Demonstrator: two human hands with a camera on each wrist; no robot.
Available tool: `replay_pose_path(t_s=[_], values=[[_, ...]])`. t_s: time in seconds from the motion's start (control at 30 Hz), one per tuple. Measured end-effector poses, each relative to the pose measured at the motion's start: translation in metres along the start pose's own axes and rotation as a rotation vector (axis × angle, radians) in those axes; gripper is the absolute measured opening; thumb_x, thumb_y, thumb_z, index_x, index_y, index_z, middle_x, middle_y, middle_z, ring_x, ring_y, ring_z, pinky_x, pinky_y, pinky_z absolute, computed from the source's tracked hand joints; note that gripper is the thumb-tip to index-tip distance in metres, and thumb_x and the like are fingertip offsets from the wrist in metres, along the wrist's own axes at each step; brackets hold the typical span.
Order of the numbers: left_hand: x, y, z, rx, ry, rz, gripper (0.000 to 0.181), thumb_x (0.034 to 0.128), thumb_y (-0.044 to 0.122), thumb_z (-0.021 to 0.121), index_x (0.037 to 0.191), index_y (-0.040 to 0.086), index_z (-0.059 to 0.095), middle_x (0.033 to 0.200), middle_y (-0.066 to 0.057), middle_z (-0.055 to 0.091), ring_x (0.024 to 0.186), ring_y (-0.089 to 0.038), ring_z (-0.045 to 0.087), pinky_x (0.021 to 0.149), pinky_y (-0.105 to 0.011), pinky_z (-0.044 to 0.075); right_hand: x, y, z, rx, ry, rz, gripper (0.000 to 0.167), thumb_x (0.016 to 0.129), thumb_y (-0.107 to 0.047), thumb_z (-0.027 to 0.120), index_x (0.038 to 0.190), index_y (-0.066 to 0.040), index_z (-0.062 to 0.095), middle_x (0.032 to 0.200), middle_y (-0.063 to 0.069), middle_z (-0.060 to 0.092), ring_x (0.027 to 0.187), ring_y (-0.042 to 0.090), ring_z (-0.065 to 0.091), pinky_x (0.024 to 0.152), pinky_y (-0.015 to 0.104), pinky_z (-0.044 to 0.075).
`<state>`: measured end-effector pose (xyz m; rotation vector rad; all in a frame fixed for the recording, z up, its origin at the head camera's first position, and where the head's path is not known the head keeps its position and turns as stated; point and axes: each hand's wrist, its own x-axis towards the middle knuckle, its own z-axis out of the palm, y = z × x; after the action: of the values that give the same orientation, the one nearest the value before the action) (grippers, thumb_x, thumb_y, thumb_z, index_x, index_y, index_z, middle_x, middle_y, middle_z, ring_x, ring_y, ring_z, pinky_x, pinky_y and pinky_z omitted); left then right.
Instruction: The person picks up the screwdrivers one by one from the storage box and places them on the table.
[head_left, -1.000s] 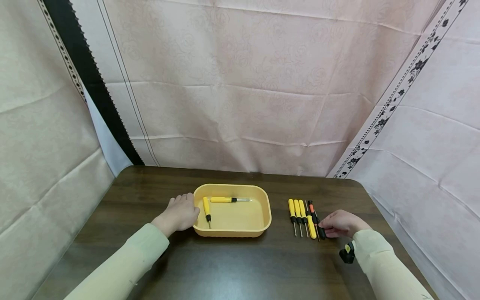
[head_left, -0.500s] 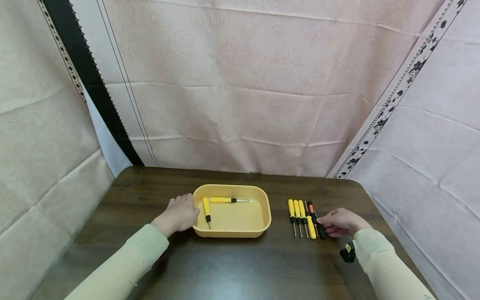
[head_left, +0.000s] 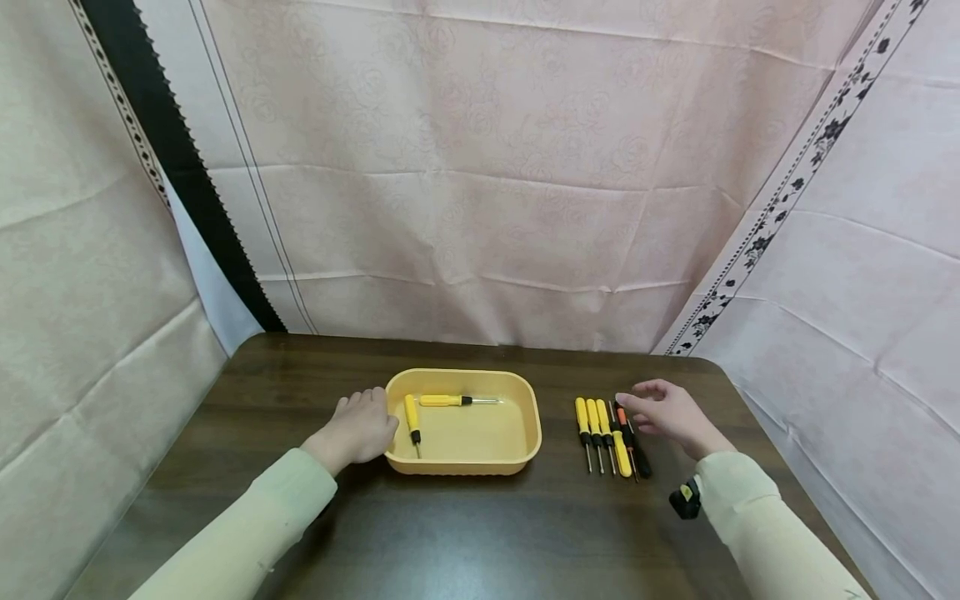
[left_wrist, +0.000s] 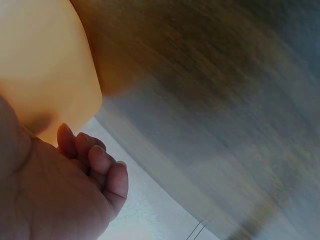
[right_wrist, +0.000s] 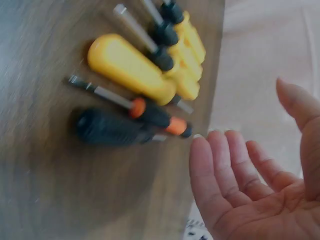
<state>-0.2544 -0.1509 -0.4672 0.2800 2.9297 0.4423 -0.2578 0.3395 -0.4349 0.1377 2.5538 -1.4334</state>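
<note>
My left hand (head_left: 363, 425) holds the left rim of a yellow plastic tray (head_left: 480, 468), thumb over the edge and fingers outside. In the left wrist view the fingers (left_wrist: 116, 182) are curled beside the tray's wall (left_wrist: 55, 55). Inside the tray lie two yellow-handled screwdrivers, one upright in view (head_left: 412, 417), one crosswise (head_left: 444, 400). My right hand (head_left: 671, 415) hovers over the far right of a screwdriver row, holding nothing. There, an orange-and-black screwdriver (right_wrist: 152, 115) lies between a black-handled screwdriver (right_wrist: 107, 127) and a reversed yellow-handled one (right_wrist: 127, 65).
Three more yellow-handled screwdrivers (head_left: 592, 414) lie side by side at the row's left. Everything rests on a dark wooden table (head_left: 480, 542). Pale patterned cloth (head_left: 480, 183) hangs behind the table and at both sides.
My right hand has left the black-handled screwdriver, moved up toward the row's far end and spread its fingers. The left hand and tray have stayed in place.
</note>
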Motion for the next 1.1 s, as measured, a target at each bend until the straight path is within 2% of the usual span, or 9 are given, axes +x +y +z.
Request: replay_pose_path(t_s=[0.13, 0.3, 0.43, 0.5, 0.6, 0.67, 0.8, 0.93, 1.1], values=[[0.000, 0.000, -0.001, 0.002, -0.006, -0.005, 0.036, 0.0960, 0.028, 0.041, 0.114, -0.002, 0.046, 0.093, -0.009, 0.046, 0.086, -0.027, 0.042, 0.078, -0.044, 0.032, -0.001, -0.015, 0.008, -0.024, 0.003, -0.067, 0.079, 0.083, -0.052, 0.070, 0.137, -0.001, 0.042, 0.122, 0.023, 0.055, 0.107, 0.039, 0.060, 0.086, 0.046, 0.050], [-0.001, 0.001, -0.002, 0.007, -0.012, -0.010, 0.039, 0.0962, 0.028, 0.041, 0.118, -0.005, 0.045, 0.095, -0.010, 0.047, 0.087, -0.027, 0.043, 0.080, -0.044, 0.033, 0.001, -0.033, 0.021, -0.112, 0.034, -0.122, 0.073, 0.080, -0.058, 0.069, 0.132, -0.011, 0.048, 0.112, 0.015, 0.061, 0.094, 0.032, 0.063, 0.083, 0.047, 0.050], [-0.002, 0.001, -0.003, 0.010, -0.013, -0.013, 0.041, 0.0964, 0.029, 0.040, 0.119, -0.005, 0.044, 0.097, -0.011, 0.047, 0.088, -0.027, 0.043, 0.080, -0.044, 0.033, 0.003, -0.047, 0.035, -0.133, 0.058, -0.154, 0.072, 0.077, -0.060, 0.070, 0.130, -0.016, 0.050, 0.111, 0.010, 0.062, 0.089, 0.030, 0.060, 0.073, 0.043, 0.051], [-0.001, 0.001, -0.003, 0.009, -0.015, -0.014, 0.041, 0.0965, 0.029, 0.041, 0.120, -0.005, 0.044, 0.097, -0.010, 0.047, 0.088, -0.027, 0.042, 0.080, -0.044, 0.033, 0.004, -0.053, 0.042, -0.139, 0.075, -0.176, 0.072, 0.076, -0.061, 0.071, 0.129, -0.016, 0.051, 0.113, 0.008, 0.061, 0.092, 0.026, 0.059, 0.072, 0.040, 0.050], [-0.001, 0.001, -0.002, 0.009, -0.018, -0.016, 0.041, 0.0965, 0.029, 0.041, 0.120, -0.004, 0.044, 0.097, -0.010, 0.047, 0.088, -0.027, 0.043, 0.080, -0.044, 0.033, 0.006, -0.060, 0.054, -0.167, 0.107, -0.228, 0.071, 0.075, -0.062, 0.071, 0.127, -0.017, 0.054, 0.113, 0.006, 0.061, 0.095, 0.025, 0.058, 0.074, 0.039, 0.050], [-0.001, 0.001, -0.003, 0.009, -0.020, -0.017, 0.040, 0.0964, 0.029, 0.041, 0.120, -0.004, 0.045, 0.097, -0.010, 0.047, 0.087, -0.027, 0.043, 0.080, -0.044, 0.033, 0.009, -0.066, 0.063, -0.203, 0.138, -0.276, 0.070, 0.074, -0.062, 0.072, 0.125, -0.017, 0.055, 0.112, 0.006, 0.062, 0.101, 0.022, 0.058, 0.082, 0.039, 0.048], [-0.001, 0.000, -0.004, 0.009, -0.020, -0.019, 0.039, 0.0964, 0.028, 0.041, 0.119, -0.004, 0.045, 0.096, -0.010, 0.047, 0.087, -0.027, 0.043, 0.080, -0.045, 0.033, 0.011, -0.076, 0.083, -0.215, 0.180, -0.344, 0.065, 0.074, -0.058, 0.075, 0.123, -0.018, 0.057, 0.108, 0.005, 0.063, 0.102, 0.024, 0.059, 0.086, 0.042, 0.048], [0.002, -0.001, -0.004, 0.013, -0.014, -0.011, 0.039, 0.0962, 0.028, 0.040, 0.118, -0.003, 0.045, 0.096, -0.010, 0.047, 0.087, -0.027, 0.042, 0.080, -0.044, 0.033, 0.012, -0.084, 0.099, -0.202, 0.189, -0.371, 0.061, 0.074, -0.054, 0.077, 0.121, -0.020, 0.058, 0.104, 0.002, 0.062, 0.101, 0.025, 0.060, 0.084, 0.041, 0.049], [0.000, 0.000, -0.002, 0.008, -0.023, -0.011, 0.041, 0.0964, 0.029, 0.040, 0.120, -0.004, 0.045, 0.098, -0.010, 0.048, 0.088, -0.027, 0.043, 0.081, -0.045, 0.033, 0.014, -0.093, 0.115, -0.221, 0.155, -0.369, 0.059, 0.075, -0.056, 0.075, 0.121, -0.024, 0.057, 0.104, -0.002, 0.062, 0.099, 0.018, 0.058, 0.085, 0.040, 0.048]])
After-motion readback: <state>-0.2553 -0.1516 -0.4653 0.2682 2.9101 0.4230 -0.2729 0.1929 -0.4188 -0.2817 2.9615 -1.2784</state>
